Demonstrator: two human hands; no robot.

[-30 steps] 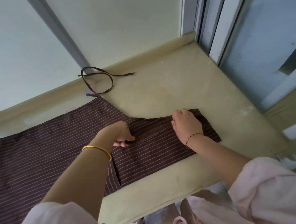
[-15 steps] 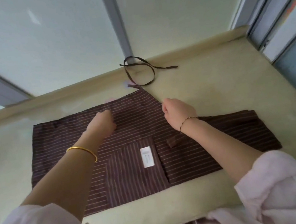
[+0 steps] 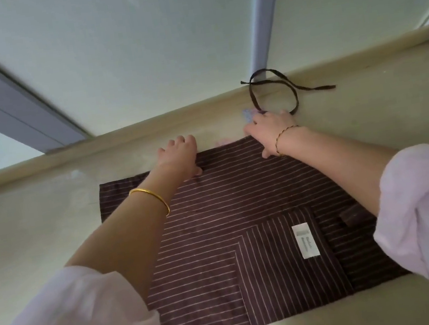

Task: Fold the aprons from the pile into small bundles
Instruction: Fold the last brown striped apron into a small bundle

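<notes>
Brown striped apron (image 3: 243, 213) lies flat on the beige surface (image 3: 50, 228), seemingly folded once, its strap (image 3: 274, 89) loose beyond the far edge. Left hand (image 3: 181, 156) and right hand (image 3: 270, 131) press its far edge, fingers spread, clamping nothing. Most folding remains, I judge; no pile or finished bundle shows.

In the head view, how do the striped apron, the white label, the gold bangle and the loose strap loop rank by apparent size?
1. striped apron
2. strap loop
3. gold bangle and white label: look alike, not ranked.
</notes>
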